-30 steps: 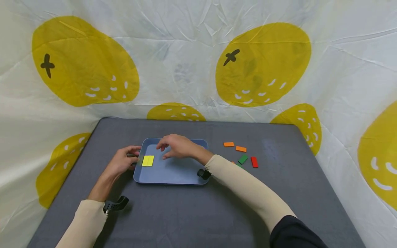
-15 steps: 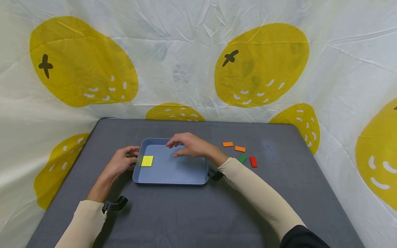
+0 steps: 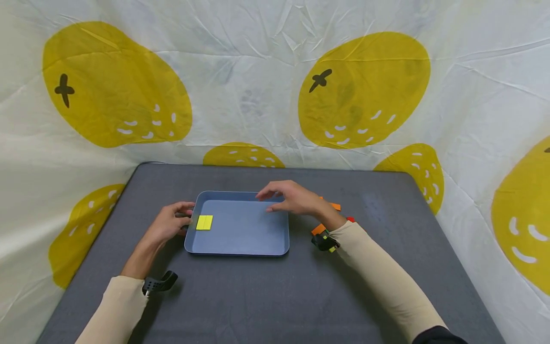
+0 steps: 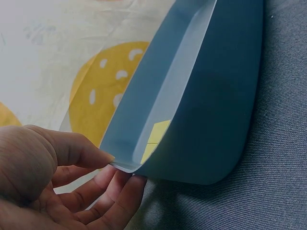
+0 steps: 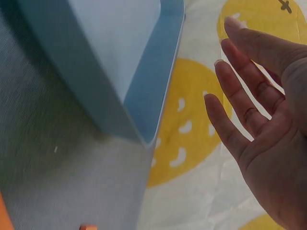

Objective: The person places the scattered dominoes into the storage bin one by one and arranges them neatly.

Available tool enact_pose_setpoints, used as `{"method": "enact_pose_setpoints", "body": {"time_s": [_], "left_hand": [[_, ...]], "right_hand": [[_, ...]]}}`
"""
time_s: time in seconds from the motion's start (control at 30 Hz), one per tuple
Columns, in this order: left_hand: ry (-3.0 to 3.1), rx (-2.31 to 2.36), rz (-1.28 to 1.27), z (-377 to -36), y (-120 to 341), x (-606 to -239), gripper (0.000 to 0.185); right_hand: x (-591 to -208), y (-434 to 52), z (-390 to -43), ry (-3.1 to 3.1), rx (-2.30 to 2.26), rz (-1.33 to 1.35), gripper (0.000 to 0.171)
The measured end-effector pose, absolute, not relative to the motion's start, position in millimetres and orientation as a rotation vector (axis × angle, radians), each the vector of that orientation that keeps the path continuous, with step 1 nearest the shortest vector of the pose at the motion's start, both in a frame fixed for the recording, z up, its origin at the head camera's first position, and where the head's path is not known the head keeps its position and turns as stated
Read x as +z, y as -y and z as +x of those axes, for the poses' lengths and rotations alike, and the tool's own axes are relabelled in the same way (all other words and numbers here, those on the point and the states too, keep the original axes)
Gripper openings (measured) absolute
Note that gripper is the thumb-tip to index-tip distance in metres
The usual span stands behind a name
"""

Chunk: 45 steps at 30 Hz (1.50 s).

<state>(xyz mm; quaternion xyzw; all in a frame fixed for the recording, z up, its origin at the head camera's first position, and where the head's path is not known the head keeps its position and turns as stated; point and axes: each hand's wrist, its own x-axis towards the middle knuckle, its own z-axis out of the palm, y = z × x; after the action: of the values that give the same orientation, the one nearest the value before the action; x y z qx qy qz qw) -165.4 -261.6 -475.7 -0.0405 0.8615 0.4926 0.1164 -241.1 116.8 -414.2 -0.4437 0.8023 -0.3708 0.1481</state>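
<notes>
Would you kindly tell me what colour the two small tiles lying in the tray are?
Yellow tiles, clearest in the head view, lying side by side at the left end of the blue tray.

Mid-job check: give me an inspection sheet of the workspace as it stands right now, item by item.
Surface: dark grey table, cloth-like weave in the wrist views.
Job's things: blue tray at table centre; two yellow tiles side by side on its left floor.
Clutter: orange tiles and a red tile right of the tray, partly hidden by the right forearm.
Grippers: left hand pinches the tray's left rim, thumb on top, fingers beneath; right hand hovers open over the tray's far right corner, holding nothing.
Cables: nothing seen; only black wrist mounts.
Surroundings: white cloth backdrop with yellow fruit prints on all sides.
</notes>
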Motion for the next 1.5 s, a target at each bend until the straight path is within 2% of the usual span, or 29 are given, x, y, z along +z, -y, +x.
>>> {"method": "enact_pose_setpoints", "body": {"time_s": [0.73, 1.5], "left_hand": [[-2.545, 1.434, -0.113, -164, 262, -476, 0.051], [-2.536, 1.424, -0.130, -164, 261, -475, 0.050]], "right_hand": [[-424, -192, -220, -2.336, -0.958, -1.174, 0.042], [-458, -251, -190, -2.296, -0.955, -1.051, 0.040]]}}
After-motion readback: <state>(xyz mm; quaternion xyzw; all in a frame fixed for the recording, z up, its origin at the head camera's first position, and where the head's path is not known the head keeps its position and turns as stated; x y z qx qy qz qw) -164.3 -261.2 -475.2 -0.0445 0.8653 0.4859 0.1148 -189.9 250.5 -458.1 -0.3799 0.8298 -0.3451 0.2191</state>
